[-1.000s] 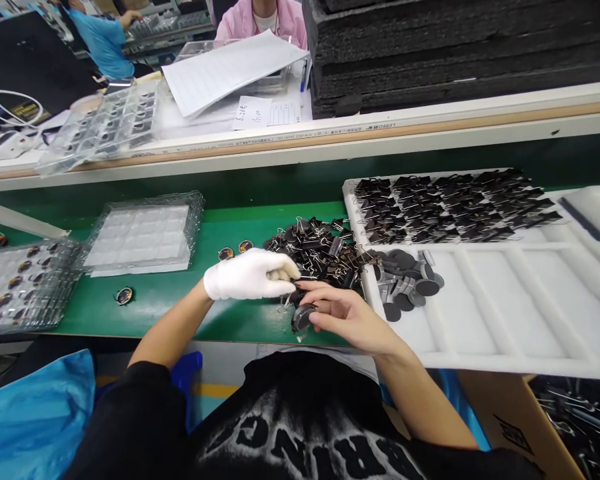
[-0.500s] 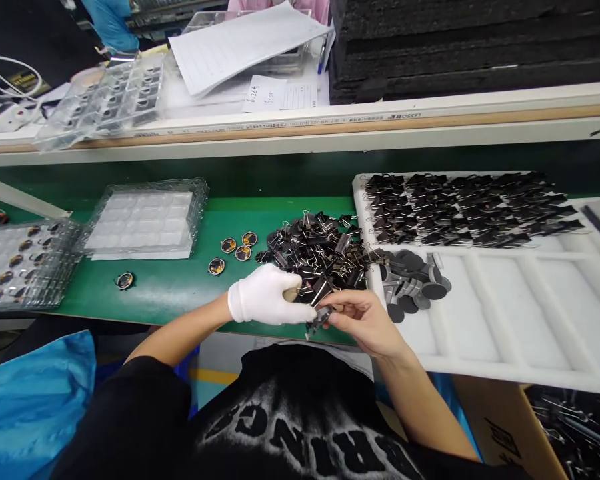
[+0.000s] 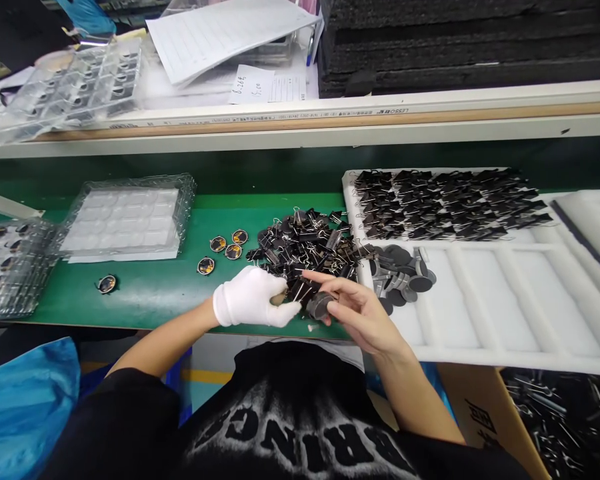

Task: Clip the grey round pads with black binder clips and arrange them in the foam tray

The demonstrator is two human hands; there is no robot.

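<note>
My left hand (image 3: 255, 297), in a white glove, pinches a black binder clip (image 3: 303, 289) by its wire handles. A round dark grey disc (image 3: 320, 305) is between the thumb and fingers of my bare right hand (image 3: 363, 310), just right of that clip. Behind both hands lies a heap of black binder clips (image 3: 305, 240) on the green table (image 3: 150, 293). Several round watch-like pieces (image 3: 233, 251) with dark and orange faces lie left of the heap. More grey discs (image 3: 400, 273) are piled on the white foam tray (image 3: 460, 293) at the right.
Rows of binder clips (image 3: 445, 203) fill the tray's back part. Clear plastic trays (image 3: 125, 217) are stacked at the left. A shelf edge (image 3: 280, 127) crosses behind the table. A cardboard box (image 3: 480, 407) with binder clips stands at the lower right.
The disc and the clip have come apart, with the disc now in my right hand and the clip at my left fingertips. The camera view has shifted slightly to the right.
</note>
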